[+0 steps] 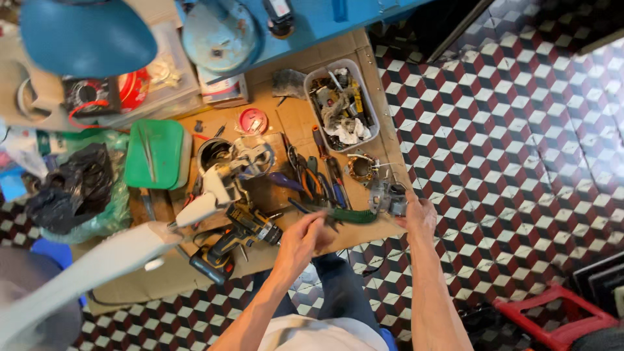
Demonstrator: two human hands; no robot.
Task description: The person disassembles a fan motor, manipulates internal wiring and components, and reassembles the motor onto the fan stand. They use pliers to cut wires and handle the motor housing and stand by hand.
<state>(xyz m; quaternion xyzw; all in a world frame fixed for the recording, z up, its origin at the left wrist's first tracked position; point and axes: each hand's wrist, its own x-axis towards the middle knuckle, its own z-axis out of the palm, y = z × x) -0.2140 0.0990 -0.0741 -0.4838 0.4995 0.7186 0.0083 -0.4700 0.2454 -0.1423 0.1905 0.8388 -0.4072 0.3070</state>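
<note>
Two hands are busy at the desk's (273, 117) near edge: your left hand (304, 239) closes on a green-handled tool (344, 215), and your right hand (419, 218) grips a grey metal part (388, 198) beside it. You seem mid-fitting; next, bring the tool's tip squarely to the part.

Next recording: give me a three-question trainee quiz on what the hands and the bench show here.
1. True or false: the right hand touches a grey metal part at the bench edge.
2. What does the left hand hold? A) a green-handled tool B) a red disc C) a black bag
3. Fill in: the clear tray of scrap parts sits ____ the blue machine base.

Key: 1 true; 2 A; 3 in front of, on the person's side.
</note>
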